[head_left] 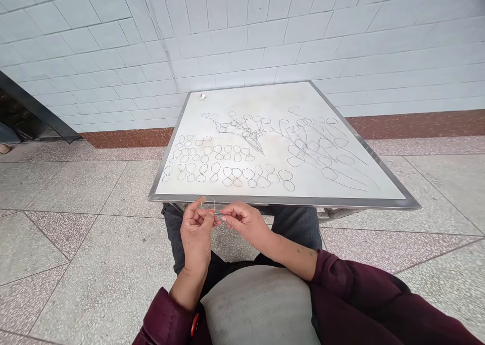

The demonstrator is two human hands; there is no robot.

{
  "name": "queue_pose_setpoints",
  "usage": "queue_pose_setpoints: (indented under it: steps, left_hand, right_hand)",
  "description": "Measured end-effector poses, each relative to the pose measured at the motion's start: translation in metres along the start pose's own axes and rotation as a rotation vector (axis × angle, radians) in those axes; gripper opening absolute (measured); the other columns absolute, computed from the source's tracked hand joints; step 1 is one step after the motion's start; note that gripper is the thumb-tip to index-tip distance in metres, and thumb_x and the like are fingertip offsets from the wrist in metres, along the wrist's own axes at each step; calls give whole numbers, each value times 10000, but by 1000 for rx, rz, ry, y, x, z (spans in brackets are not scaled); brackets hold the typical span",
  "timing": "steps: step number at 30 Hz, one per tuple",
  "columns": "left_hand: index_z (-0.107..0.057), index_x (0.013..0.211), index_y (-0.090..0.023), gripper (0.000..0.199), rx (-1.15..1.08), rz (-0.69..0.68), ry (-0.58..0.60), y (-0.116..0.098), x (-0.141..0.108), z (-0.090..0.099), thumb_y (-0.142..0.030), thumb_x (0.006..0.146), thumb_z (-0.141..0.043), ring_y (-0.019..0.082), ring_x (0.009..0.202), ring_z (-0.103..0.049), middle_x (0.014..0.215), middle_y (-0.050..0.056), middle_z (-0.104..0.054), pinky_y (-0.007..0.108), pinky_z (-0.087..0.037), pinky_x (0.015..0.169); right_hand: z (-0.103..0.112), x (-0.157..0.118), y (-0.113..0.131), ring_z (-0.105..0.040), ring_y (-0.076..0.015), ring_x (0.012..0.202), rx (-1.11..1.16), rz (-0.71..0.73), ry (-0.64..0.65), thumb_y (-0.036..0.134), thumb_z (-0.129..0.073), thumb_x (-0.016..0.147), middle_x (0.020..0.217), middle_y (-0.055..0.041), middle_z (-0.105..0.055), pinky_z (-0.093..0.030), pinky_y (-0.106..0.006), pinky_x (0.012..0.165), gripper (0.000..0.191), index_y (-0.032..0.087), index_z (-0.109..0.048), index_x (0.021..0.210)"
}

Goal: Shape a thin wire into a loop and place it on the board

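Observation:
A thin looped wire (214,203) is pinched between both hands, just in front of the table's near edge. My left hand (197,226) has its thumb and fingers closed on it, with the loop rising above the fingertips. Close beside it on the right, my right hand (244,223) pinches the wire too, fingertips almost touching the left ones. Many wire pieces lie on the white table (227,95): figure-eight loops (214,172) at the left and front, and long-tailed loops (329,173) in loose heaps at the middle and right.
A small white and red object (202,97) sits near the table's far left corner. The table has a grey metal rim, and a white tiled wall (265,47) stands behind it. My legs are under the near edge, over a speckled tile floor (94,264).

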State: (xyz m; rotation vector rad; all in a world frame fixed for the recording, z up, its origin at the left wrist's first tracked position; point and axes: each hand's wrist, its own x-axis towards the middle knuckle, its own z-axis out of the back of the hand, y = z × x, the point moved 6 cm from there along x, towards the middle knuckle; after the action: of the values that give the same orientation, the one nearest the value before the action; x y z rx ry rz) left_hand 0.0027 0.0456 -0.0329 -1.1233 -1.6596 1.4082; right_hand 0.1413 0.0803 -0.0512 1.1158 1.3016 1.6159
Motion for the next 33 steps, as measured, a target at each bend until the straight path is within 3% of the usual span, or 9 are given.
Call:
queue_pose_setpoints:
  steps: [4, 7, 13, 20, 30, 33]
  left_hand:
    - [-579, 1110, -193, 359, 6, 2, 24, 3, 1, -1, -234, 771, -687, 113, 618, -624, 710, -36, -621, 277, -544, 662]
    - [-584, 1106, -193, 344, 17, 1, 25, 5, 1, -1, -223, 776, -678, 108, 628, -617, 728, -34, -619, 265, -537, 657]
    - [-584, 1102, -189, 348, 35, -21, 8, 2, -1, -2, -206, 767, -675, 99, 609, -604, 710, -41, -604, 241, -518, 634]
    - [-545, 1165, -197, 418, 33, -38, -52, 2, -3, -1, -222, 769, -675, 101, 611, -630, 757, -38, -621, 264, -522, 678]
    - [-549, 1178, -201, 399, 62, -28, 2, 6, -4, -4, -224, 796, -659, 97, 611, -625, 763, -40, -609, 245, -520, 650]
    - [-548, 1180, -202, 397, 60, -36, -33, 8, -3, -3, -236, 800, -661, 101, 632, -628, 770, -35, -624, 253, -518, 681]
  right_hand:
    - [2, 1, 11, -585, -193, 763, -186, 204, 19, 284, -543, 915, 785, -42, -655, -470, -341, 696, 145, 253, -683, 897]
    - [3, 1, 13, -582, -192, 784, -236, 244, 10, 259, -516, 931, 805, -42, -663, -461, -333, 708, 167, 251, -681, 910]
    - [3, 2, 6, -555, -173, 737, -190, 99, -29, 262, -565, 897, 768, -24, -617, -439, -297, 662, 110, 241, -670, 871]
    - [-10, 2, -14, -521, -126, 580, 161, -226, 57, 392, -561, 871, 676, 25, -551, -449, -255, 537, 173, 222, -545, 842]
    - [-10, 2, -15, -437, -103, 474, 136, -199, 19, 390, -525, 895, 599, 58, -465, -391, -252, 484, 192, 225, -484, 807]
    - [-11, 2, -14, -440, -101, 498, 196, -198, 22, 408, -524, 897, 641, 50, -476, -407, -254, 497, 204, 220, -488, 824]
